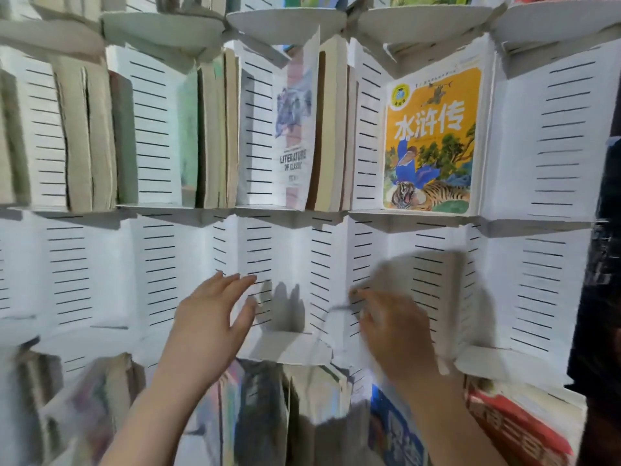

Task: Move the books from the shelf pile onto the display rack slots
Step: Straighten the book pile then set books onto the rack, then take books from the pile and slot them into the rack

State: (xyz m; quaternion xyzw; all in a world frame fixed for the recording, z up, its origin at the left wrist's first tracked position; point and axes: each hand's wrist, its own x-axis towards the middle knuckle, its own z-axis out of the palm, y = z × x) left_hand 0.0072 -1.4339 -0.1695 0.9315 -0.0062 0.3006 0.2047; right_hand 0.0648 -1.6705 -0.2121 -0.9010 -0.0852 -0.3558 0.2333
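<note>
Books (215,136) filled the upper row of the white display rack (174,211), an orange-covered one (433,139) facing out at the right. More books (396,428) stood packed along the near bottom edge (perhaps the pile to be moved). Between them, the middle row of slots (544,280) held none. The left hand (215,317) was spread flat, fingers straight, holding nothing, just before a middle slot. The right hand (393,331) beside it was too blurred to tell whether it gripped anything. The step seemed to fall between placements. The next move would call for taking a book from below and standing it upright in a bare middle slot.
</note>
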